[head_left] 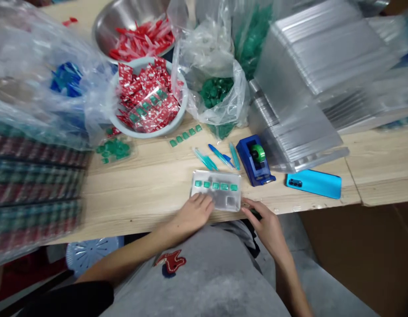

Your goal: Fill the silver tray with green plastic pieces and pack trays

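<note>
A shallow clear plastic tray [220,204] lies near the table's front edge, with a row of several small green pieces [216,186] along its upper half. The fingers of my left hand [195,211] rest together on the tray's lower left part; whether they hold anything is hidden. At the tray's lower right corner is my right hand [265,222], thumb and fingers curled around a small dark item that I cannot make out. Above the tray lie blue and teal pens [220,155]. A blue tape dispenser [253,160] stands to the upper right.
A blue phone [314,183] lies at the right, below stacked clear trays [332,53]. Behind are a bowl of red packets [151,101], a metal bowl of red pieces [105,26] and a bag of green pieces [217,92]. Filled packs [35,189] stand stacked at the left.
</note>
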Available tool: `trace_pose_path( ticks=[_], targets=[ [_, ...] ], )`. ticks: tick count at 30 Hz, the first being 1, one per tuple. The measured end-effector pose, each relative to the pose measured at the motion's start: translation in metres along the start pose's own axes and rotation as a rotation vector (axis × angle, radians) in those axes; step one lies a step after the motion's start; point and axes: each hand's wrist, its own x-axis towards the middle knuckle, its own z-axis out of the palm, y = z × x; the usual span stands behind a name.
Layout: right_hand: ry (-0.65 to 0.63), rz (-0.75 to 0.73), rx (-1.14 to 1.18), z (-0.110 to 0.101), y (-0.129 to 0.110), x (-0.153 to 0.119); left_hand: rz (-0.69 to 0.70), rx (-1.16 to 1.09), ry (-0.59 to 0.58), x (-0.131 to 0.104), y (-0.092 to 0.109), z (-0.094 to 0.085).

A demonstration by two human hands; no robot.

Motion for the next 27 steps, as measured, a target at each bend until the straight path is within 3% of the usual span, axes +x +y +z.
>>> trace_pose_path(
  ticks=[5,10,13,15,20,27],
  targets=[
    [0.041,0.082,0.13,-0.001,0.0,0.0,0.07,0.045,0.159,-0.001,0.005,-0.006],
    [-0.137,0.152,0.504,-0.005,-0.021,0.006,0.161,0.035,0.412,-0.004,0.01,-0.033],
    [-0.143,0.204,0.635,-0.01,-0.029,0.012,0.207,0.036,0.498,-0.002,0.013,-0.042],
    [-0.065,0.16,0.671,-0.016,-0.031,0.017,0.131,0.043,0.561,-0.001,0.011,-0.045],
    [0.268,0.033,0.668,-0.044,-0.027,0.035,-0.154,0.006,0.717,0.002,-0.007,-0.049],
    [0.515,0.062,0.616,-0.092,-0.014,0.049,-0.141,-0.089,0.605,0.005,-0.011,-0.029]
  ],
)
